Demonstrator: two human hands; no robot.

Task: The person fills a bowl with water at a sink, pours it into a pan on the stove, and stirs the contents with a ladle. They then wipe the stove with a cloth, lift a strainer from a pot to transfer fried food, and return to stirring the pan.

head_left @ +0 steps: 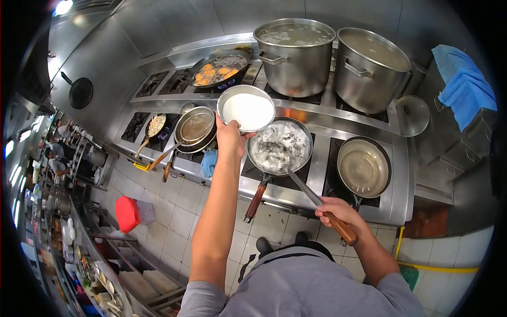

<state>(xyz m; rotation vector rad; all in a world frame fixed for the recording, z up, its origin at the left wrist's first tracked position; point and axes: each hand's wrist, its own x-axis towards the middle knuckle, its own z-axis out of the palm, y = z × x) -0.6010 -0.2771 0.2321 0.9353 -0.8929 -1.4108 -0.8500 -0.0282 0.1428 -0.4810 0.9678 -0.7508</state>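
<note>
My left hand grips the rim of a round metal bowl from below, thumb over the edge. Smooth white contents fill the bowl, which hangs just above and left of a frying pan. White, foamy-looking stuff with dark patches covers the pan. Closed around the wooden grip of a long metal cooking utensil, my right hand is low and right of the pan. The utensil's head is hidden in the white stuff, so its kind cannot be told. The pan's wooden handle points toward me, untouched.
Two tall pots of liquid stand behind. A wok with orange pieces sits over a flame. Other pans are a shallow pan at right, a pan of brownish liquid and a small pan. Blue cloths hang right.
</note>
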